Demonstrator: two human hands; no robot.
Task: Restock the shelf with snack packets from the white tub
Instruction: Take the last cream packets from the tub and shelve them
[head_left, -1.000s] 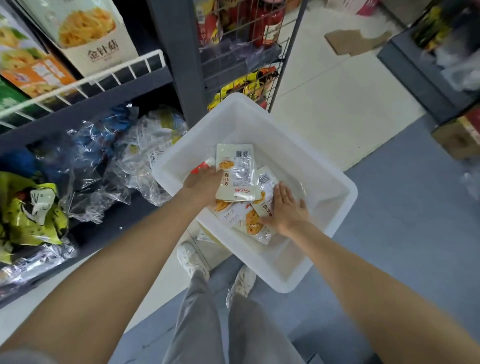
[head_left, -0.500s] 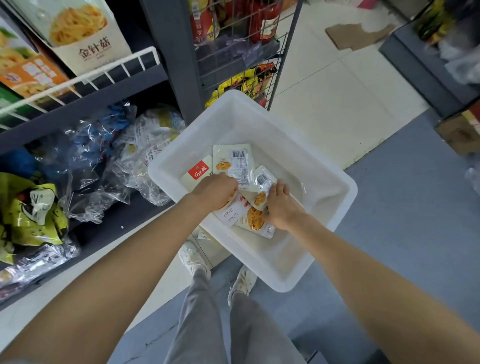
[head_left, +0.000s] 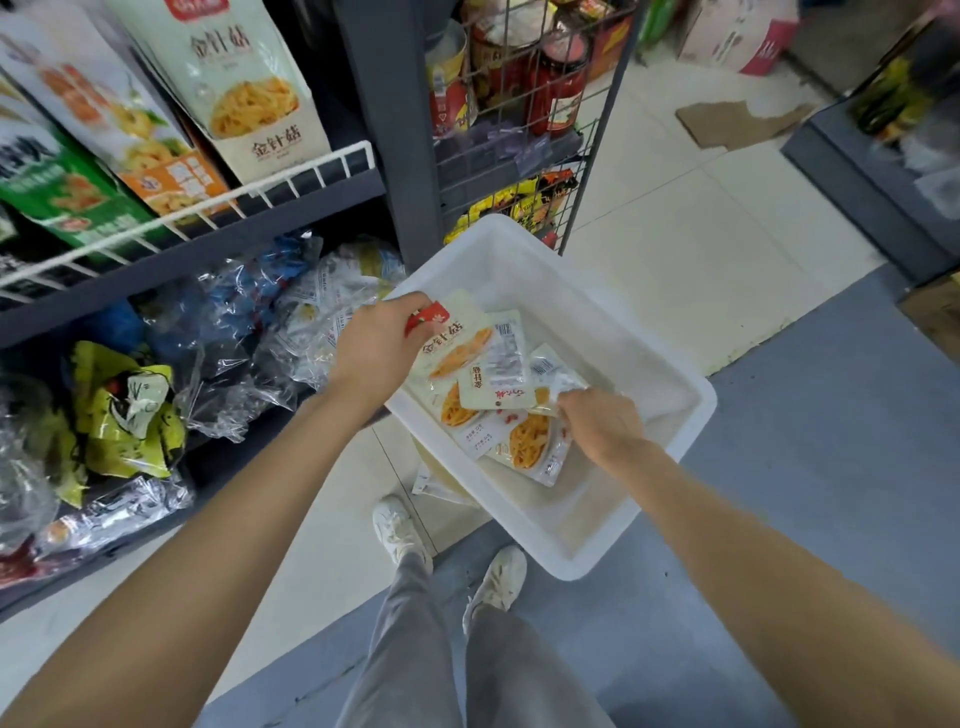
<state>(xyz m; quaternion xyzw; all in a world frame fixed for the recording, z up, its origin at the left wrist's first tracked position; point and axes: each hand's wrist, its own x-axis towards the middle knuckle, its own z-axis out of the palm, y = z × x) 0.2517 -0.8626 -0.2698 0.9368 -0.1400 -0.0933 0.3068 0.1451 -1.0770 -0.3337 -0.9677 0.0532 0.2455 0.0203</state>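
Packets (head_left: 470, 348) cream, orange-printed, left hand (head_left: 379, 348) apparently gripping

Cream tile floor (head_left: 675, 249), grey mat (head_left: 857, 467) — cardboard scrap (head_left: 737, 122)

The packet (head_left: 457, 345) held in the left hand (head_left: 382, 345) reads 金针菇 in dark brown, under a red logo too small to read. A second packet (head_left: 496, 387), between the two hands, shows the same characters turned sideways beside a barcode. Up and left of the left hand, a tall box (head_left: 249, 88) on the shelf reads 金针菇 in gold near its base. Other print is illegible.
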